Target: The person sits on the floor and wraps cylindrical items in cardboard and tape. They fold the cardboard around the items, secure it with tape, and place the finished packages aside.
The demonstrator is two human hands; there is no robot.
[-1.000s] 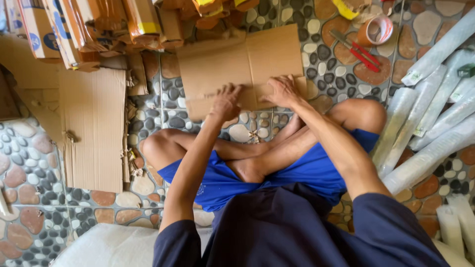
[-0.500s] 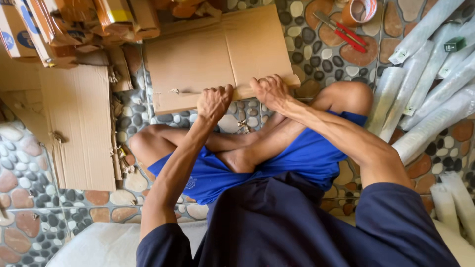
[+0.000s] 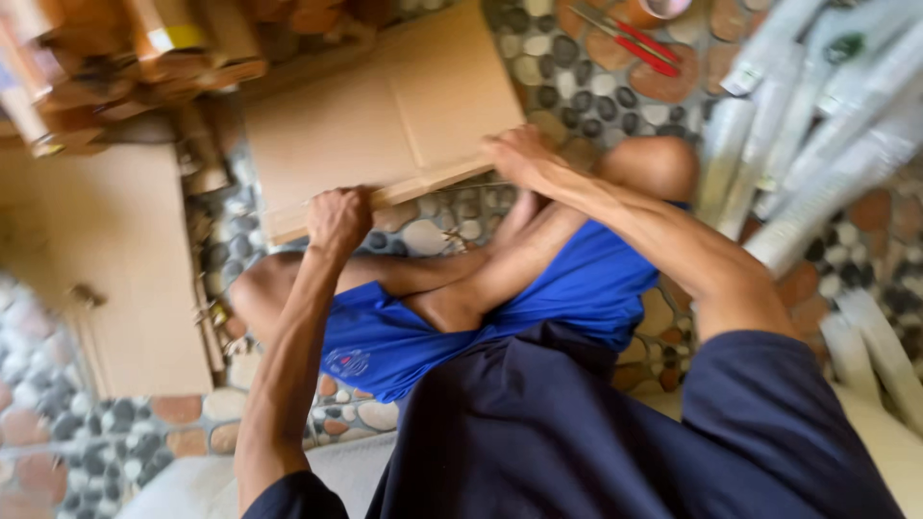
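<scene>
A flat brown cardboard sheet (image 3: 385,115) with a crease down its middle lies on the pebble floor in front of my crossed legs. My left hand (image 3: 338,219) grips its near edge, fingers curled over the folded strip. My right hand (image 3: 519,159) holds the same near edge further right, fingers pressed on the fold. The picture is motion-blurred. I sit cross-legged in blue shorts and a dark blue shirt.
Red-handled scissors (image 3: 620,38) and a tape roll (image 3: 663,8) lie beyond the sheet at the right. White rolled tubes (image 3: 817,144) are stacked on the right. A pile of folded cardboard boxes (image 3: 115,67) stands at the top left, with another flat cardboard piece (image 3: 106,259) on the left.
Both hands slid down from the sheet's middle to its near edge and closed on it. The near edge now looks folded up. The camera dipped and moved closer.
</scene>
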